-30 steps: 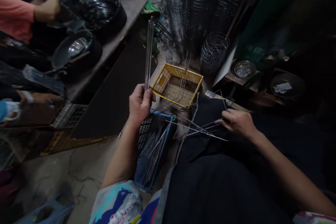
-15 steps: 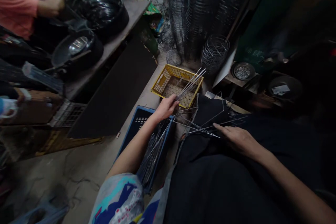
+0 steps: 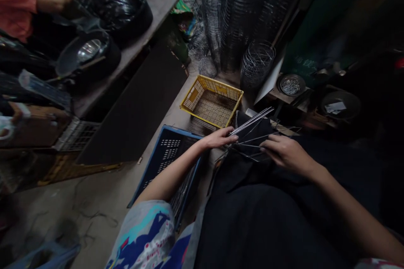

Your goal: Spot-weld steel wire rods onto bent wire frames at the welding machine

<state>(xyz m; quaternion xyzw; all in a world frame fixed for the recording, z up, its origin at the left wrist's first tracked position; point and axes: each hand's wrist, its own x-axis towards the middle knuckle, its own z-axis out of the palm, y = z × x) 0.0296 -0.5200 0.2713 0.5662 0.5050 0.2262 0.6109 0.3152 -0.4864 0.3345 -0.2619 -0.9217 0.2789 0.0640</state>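
Head view looks down on a dark apron (image 3: 268,218) spread over the person's lap. A blue crate (image 3: 164,155) sits at eight o'clock of the hands and a yellow basket (image 3: 193,92) at eleven. The left hand (image 3: 217,138) is closed around a bundle of straight rods (image 3: 252,119) pointing toward two o'clock. The right hand (image 3: 284,153), fingers curled, rests on bent wires (image 3: 249,148) on the apron; a true grip cannot be told. Rods seem to be meeting wires, and lining them up would call for steady fingers. The bundle lies between both hands.

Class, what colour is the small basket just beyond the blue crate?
Yellow; the basket shows best in the head view.
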